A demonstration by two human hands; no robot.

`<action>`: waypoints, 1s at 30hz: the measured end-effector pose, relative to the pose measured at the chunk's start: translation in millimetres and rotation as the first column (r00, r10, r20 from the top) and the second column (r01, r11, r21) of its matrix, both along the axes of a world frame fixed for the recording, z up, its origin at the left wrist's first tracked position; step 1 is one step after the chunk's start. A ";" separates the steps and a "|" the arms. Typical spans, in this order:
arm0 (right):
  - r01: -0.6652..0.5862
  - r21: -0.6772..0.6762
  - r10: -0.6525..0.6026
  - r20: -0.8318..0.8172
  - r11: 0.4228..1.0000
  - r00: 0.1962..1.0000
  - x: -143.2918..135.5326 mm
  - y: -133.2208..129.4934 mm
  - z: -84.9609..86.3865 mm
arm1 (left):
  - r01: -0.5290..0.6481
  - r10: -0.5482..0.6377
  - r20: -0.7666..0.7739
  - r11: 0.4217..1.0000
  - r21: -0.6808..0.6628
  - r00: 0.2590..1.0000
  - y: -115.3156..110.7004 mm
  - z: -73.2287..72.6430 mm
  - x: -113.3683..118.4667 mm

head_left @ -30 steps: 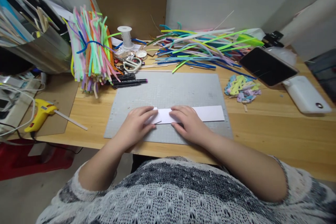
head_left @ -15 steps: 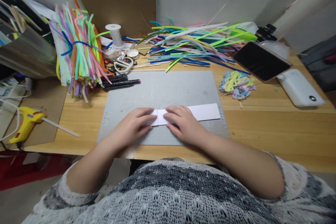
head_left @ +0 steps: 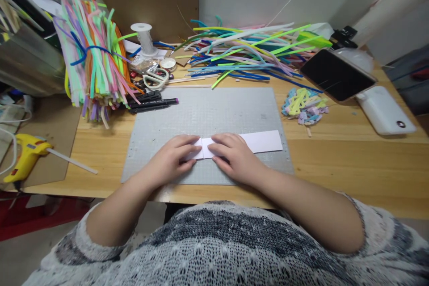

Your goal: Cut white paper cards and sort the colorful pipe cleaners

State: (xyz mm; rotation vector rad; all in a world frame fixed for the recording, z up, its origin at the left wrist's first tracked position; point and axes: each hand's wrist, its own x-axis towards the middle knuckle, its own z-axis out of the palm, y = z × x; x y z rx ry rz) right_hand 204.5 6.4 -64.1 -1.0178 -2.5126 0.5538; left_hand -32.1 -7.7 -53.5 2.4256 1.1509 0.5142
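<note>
A long white paper strip (head_left: 263, 141) lies across the grey cutting mat (head_left: 208, 111), with a crease or edge line showing between my hands. My left hand (head_left: 174, 156) rests on its left end, fingers apart and thumb at the near edge. Over the strip's middle, my right hand (head_left: 236, 156) lies with its fingers spread and its thumb near the lower edge. The strip's right part extends past my right hand. The palms hide part of the paper.
Pipe cleaners stand bundled (head_left: 97, 58) at the left and lie loose (head_left: 248, 53) at the back. Black markers (head_left: 150, 103), scissors (head_left: 156, 79) and a spool (head_left: 144, 40) sit back left, a yellow glue gun (head_left: 28, 156) far left, a phone (head_left: 338, 73) at right.
The view has shifted slightly. Both hands keep nearly the same places on the paper strip, and nothing has been picked up or let go.
</note>
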 end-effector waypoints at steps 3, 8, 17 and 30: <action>-0.001 0.003 0.001 0.003 1.000 1.000 0.0 0.3 -0.2 | 0.007 -0.007 -0.001 1.000 -0.013 1.000 0.6 1.2 0.0; -0.002 0.012 0.002 0.006 1.000 1.000 -0.2 0.6 -0.8 | 0.024 -0.023 0.007 0.999 -0.043 1.000 1.7 0.2 -1.4; 0.004 0.010 -0.004 0.004 1.000 1.000 -0.7 -0.4 -1.7 | 0.039 -0.037 0.024 0.997 -0.060 0.999 3.1 -0.6 -0.4; 0.001 0.031 -0.001 -0.003 1.000 1.000 -0.6 -0.6 -1.7 | 0.058 -0.058 0.044 0.998 -0.003 0.997 4.8 -6.3 6.8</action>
